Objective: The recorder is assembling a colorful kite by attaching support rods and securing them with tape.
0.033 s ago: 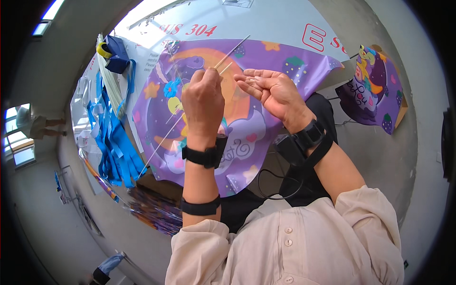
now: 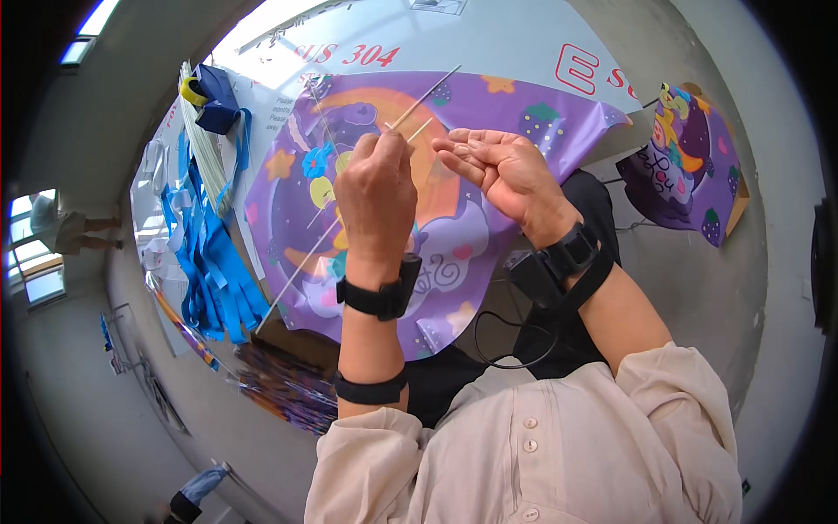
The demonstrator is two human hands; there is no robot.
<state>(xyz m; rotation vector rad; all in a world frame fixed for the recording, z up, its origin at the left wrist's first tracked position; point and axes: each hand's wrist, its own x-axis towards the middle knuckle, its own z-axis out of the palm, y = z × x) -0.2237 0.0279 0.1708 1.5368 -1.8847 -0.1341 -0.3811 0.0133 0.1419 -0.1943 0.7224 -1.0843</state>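
Note:
A purple printed sheet [image 2: 511, 109] with a moon, stars and cartoon figures lies spread before me, over the board and my lap. Above it my left hand [image 2: 375, 201] is closed around thin pale rods [image 2: 432, 86]. One long rod end slants down left past the sheet's edge; a shorter tip sticks out at the upper right of the fist. Just right of those tips is my right hand [image 2: 519, 183], palm up, its thumb against the fingers. Something small and pale may be between them; I cannot make it out. A blue flower shape [image 2: 316, 161] shows beside my left hand.
At the left lie blue ribbon strips [image 2: 205, 279], a bundle of white rods [image 2: 203, 157] and a dark blue pouch [image 2: 214, 100]. A similar purple printed sheet [image 2: 676, 162] stands at the right. A black cable [image 2: 515, 358] loops over my lap. Printed board [image 2: 471, 39] extends behind.
My left hand has shifted slightly right and down, and the rods in it have tilted a little. My right hand has barely moved.

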